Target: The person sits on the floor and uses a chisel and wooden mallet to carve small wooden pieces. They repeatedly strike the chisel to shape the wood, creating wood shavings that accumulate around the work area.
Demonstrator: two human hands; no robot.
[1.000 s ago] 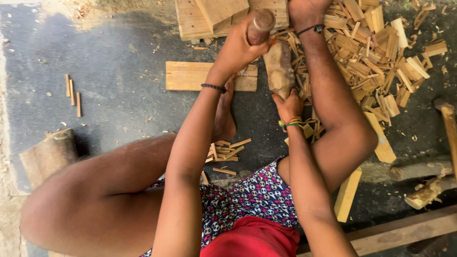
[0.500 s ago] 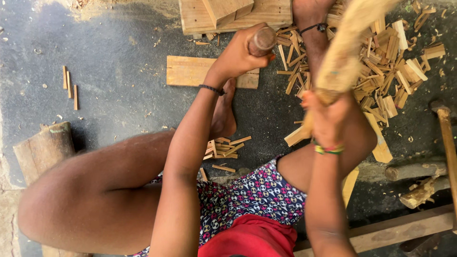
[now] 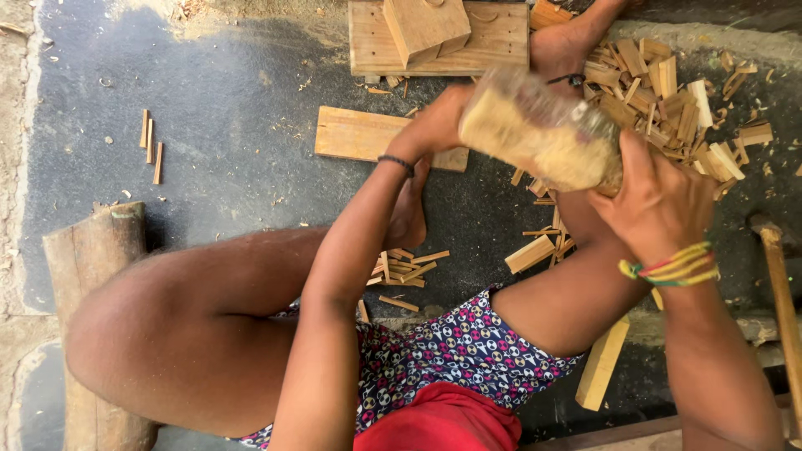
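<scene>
Dark floor (image 3: 234, 125) lay under the seated person, littered with wood offcuts. Nearest the camera, bare knees spread to either side, with a round log (image 3: 92, 250) just beside the left thigh. Between the legs lay a small heap of splints (image 3: 405, 271). A flat stick (image 3: 603, 363) lay under the right knee, and a long handle (image 3: 781, 292) ran along the right edge.

The right hand (image 3: 660, 200) was raised, its fingers (image 3: 635, 171) wrapped tight around a thick wooden mallet (image 3: 539, 138), blurred and tilted across the middle of the view. The left hand (image 3: 439, 125) sat lower and further out, fingers curled shut; what it gripped was hidden behind the mallet and could not be told. Beyond it lay a flat board (image 3: 359, 134), then a wooden block (image 3: 426, 29) resting on a plank base (image 3: 501, 50). A large pile of chips (image 3: 668, 108) spread to the right, with three loose sticks (image 3: 150, 142) well apart on the left.

Risk, as judged: the mallet hung directly over the left hand and close to a bare foot (image 3: 568, 42); a glancing blow could strike fingers or toes, and splinters could fly toward bare legs. Open floor lay only to the left; the right side was crowded with chips, and the knees hemmed in the working spot.
</scene>
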